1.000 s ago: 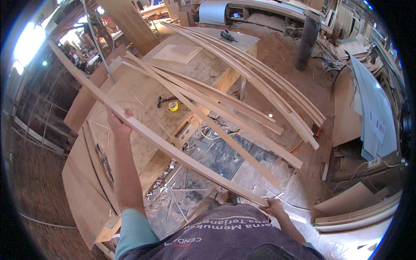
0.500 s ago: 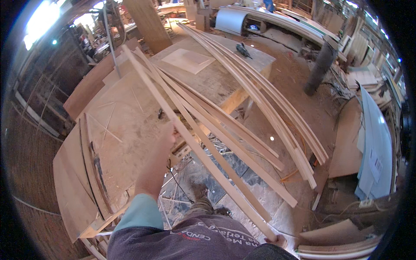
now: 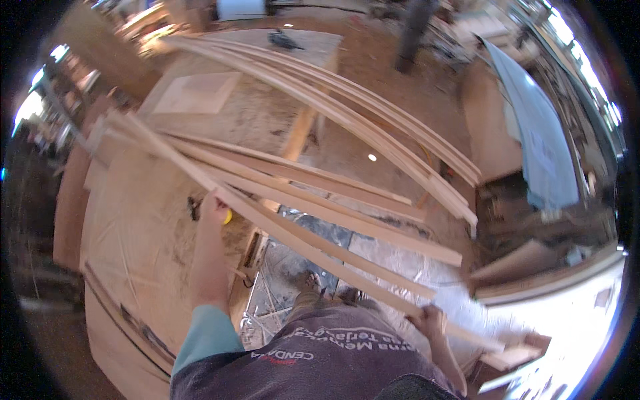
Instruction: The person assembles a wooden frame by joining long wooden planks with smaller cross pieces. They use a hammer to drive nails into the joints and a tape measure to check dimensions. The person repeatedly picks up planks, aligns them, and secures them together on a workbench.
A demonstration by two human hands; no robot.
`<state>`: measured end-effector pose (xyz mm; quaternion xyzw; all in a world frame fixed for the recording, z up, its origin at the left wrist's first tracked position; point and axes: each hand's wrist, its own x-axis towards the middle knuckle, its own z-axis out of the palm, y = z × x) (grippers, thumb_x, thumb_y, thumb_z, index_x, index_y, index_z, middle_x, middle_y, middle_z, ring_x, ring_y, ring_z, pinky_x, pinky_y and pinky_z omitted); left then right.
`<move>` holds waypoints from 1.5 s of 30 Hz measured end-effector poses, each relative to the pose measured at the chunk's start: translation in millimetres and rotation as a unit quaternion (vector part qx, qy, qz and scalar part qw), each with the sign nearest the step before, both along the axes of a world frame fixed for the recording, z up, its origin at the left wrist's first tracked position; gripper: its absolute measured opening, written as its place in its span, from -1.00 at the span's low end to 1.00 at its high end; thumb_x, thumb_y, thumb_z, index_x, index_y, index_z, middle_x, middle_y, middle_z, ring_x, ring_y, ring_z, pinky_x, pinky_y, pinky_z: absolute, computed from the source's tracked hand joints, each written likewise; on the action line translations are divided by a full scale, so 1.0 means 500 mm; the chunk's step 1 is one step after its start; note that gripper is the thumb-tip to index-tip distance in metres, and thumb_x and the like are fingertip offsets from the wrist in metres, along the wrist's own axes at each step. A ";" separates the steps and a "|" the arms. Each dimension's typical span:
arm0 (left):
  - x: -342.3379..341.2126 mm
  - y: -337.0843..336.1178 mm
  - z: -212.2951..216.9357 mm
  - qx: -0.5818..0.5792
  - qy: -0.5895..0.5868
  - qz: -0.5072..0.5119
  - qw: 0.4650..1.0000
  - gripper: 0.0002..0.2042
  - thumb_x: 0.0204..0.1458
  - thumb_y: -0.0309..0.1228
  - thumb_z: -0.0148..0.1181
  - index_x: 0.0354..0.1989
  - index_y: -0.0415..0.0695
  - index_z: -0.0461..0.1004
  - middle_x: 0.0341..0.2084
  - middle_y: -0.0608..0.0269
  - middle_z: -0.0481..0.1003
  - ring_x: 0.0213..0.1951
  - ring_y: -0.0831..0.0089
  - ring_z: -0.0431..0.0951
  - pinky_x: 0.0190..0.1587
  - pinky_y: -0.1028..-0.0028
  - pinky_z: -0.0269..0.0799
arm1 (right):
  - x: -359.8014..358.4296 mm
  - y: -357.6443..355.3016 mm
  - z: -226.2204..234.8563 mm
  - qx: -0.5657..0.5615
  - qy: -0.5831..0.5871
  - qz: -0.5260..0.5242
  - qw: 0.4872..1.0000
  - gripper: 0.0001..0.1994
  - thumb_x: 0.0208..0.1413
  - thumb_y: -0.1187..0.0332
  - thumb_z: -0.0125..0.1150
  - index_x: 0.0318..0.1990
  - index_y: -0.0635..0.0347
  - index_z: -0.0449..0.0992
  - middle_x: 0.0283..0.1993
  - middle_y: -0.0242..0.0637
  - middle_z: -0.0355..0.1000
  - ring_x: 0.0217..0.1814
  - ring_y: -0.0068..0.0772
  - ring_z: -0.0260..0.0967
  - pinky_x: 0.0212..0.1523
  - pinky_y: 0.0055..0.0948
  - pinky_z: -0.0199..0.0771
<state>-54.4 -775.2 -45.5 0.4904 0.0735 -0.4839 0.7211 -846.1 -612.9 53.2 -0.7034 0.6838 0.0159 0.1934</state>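
A long, narrow wooden strip [image 3: 300, 245] slants across the view, from the far left of the workbench [image 3: 160, 233] down to my lower right. My left hand [image 3: 215, 205] is closed round its middle, over the bench edge. Farther down, near its lower end, my right hand [image 3: 429, 321] has its fingers wrapped about the same strip. Close beyond it lie more wooden strips [image 3: 373, 230], reaching past the bench edge. Beside my left hand are a small dark object [image 3: 193, 208] and a yellow round piece [image 3: 228, 217], partly hidden by the hand.
Another bundle of long strips [image 3: 347, 113] overhangs the bench farther off. A thin square panel [image 3: 198, 93] and a black power tool [image 3: 285, 40] lie on the bench. A dark post [image 3: 415, 37] stands beyond it. At the right lean a brown board [image 3: 490, 127] and a light-blue sheet [image 3: 540, 140].
My view has turned to the right. My right hand, before at the strip's near end, now grips it farther up, with the end sticking out past it. The left hand stays on the strip.
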 end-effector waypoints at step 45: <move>-1.156 0.300 0.048 0.238 -0.064 -0.393 0.886 -0.38 0.14 0.14 0.29 0.15 -0.13 0.43 -0.28 0.22 0.56 -0.23 0.38 0.59 -0.20 0.41 0.49 | -0.283 -0.234 -0.056 -0.082 -0.250 0.005 0.965 -0.63 0.05 0.32 0.42 0.03 0.17 0.62 0.03 -0.09 0.51 0.11 -0.01 0.49 0.11 -0.14 0.50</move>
